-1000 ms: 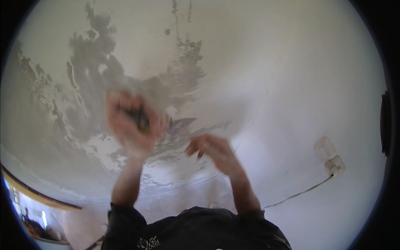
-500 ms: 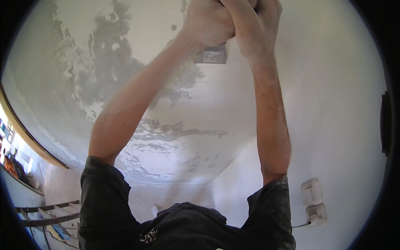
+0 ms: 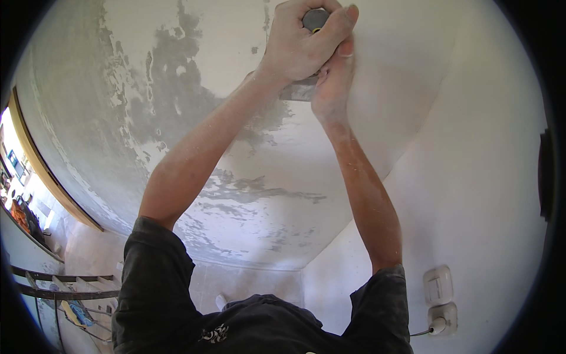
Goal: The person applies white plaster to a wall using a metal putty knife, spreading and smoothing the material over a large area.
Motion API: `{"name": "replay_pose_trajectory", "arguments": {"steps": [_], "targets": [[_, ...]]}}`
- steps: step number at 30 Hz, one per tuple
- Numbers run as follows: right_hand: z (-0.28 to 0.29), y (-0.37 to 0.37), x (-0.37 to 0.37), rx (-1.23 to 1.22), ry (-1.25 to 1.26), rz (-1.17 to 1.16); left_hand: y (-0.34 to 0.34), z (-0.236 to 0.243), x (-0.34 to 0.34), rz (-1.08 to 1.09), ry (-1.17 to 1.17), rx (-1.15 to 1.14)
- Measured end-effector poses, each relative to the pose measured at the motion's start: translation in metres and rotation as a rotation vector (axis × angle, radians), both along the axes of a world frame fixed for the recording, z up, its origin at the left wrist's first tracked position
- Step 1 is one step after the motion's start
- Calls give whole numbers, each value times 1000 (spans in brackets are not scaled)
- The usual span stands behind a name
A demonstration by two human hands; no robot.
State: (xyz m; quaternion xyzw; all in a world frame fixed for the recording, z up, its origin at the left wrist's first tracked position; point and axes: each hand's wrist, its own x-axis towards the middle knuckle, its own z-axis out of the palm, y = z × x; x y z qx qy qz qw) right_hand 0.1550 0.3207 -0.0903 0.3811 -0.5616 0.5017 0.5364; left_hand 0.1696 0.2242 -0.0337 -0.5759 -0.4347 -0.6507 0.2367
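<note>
Both of my arms reach up to the patchy wall (image 3: 236,135) in front of me. My left hand (image 3: 292,47) is closed around the handle of a scraper (image 3: 299,91), and the handle's round dark grey end shows between thumb and fingers. The scraper's flat grey blade sticks out beneath the hand, against or very near the wall; I cannot tell which. Just below and to the right, my right hand (image 3: 333,88) presses up against the left one. Its thumb lies along the scraper's grip, and its other fingers are mostly hidden.
Grey patches and flaking white coating cover the wall. A plain white wall meets it at a corner on the right, bearing a socket (image 3: 442,318) with a plug and cord and a switch plate (image 3: 438,285). At lower left stand a ladder (image 3: 65,286) and a wood-edged doorway (image 3: 47,171).
My right hand has shifted left and down, from beside the left hand to beneath it. The handle's end has come into sight. The whole view has turned slightly.
</note>
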Motion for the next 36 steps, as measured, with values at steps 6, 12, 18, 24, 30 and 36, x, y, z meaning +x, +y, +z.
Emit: {"name": "replay_pose_trajectory", "arguments": {"steps": [6, 12, 18, 24, 30, 36], "targets": [[-6, -5, -8, -3, -155, 69, -8, -10, -16, 40, -71, -53], [-15, 0, -9, -121, -326, 192, -11, -8, -5, 31, -78, -108], [-27, -12, 1, -135, -239, 161, -9, -15, -1, -7, -12, -98], [-37, -13, -25, -99, -205, 87, -13, -23, -12, 50, -18, -188], [-21, -21, 2, -69, -32, -230, -18, -12, -1, -97, 112, -135], [-28, -26, 0, -83, 3, -362, -22, -20, 2, -79, 98, -130]]}}
